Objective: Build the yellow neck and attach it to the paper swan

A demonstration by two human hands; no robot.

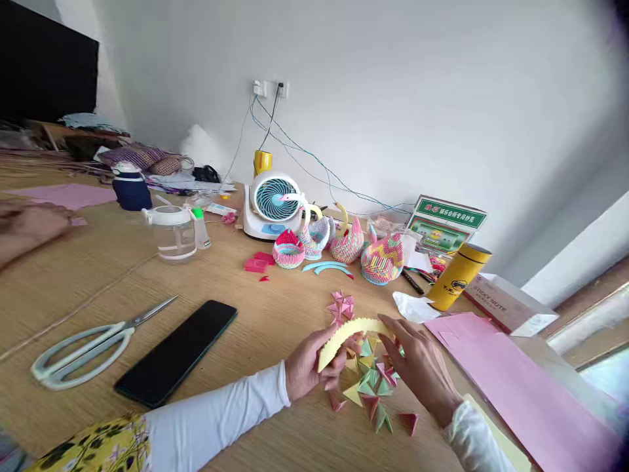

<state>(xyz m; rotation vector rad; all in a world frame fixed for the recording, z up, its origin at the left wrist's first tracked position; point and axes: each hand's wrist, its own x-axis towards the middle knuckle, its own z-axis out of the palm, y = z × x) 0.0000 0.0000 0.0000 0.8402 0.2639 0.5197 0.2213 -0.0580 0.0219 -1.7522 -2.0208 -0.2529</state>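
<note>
A curved strip of interlocked yellow folded paper pieces point(351, 328) arches above the table between my hands. My left hand point(314, 364) grips its lower left end, thumb on the near side and fingers curled beneath. At the other end, my right hand point(417, 357) has its thumb and fingertips closed on the strip's tip. Under and around the strip lie loose folded paper triangles point(371, 380) in yellow, green and pink. A small cluster of pink paper triangles point(341, 305) sits just behind it.
Scissors point(108, 344) and a black phone point(177, 354) lie left. Behind stand several paper swans point(383, 259), a white fan point(272, 206) and a water jug point(171, 233). Right are a yellow flask point(459, 276) and pink paper point(515, 380). Another person's hand point(32, 226) rests far left.
</note>
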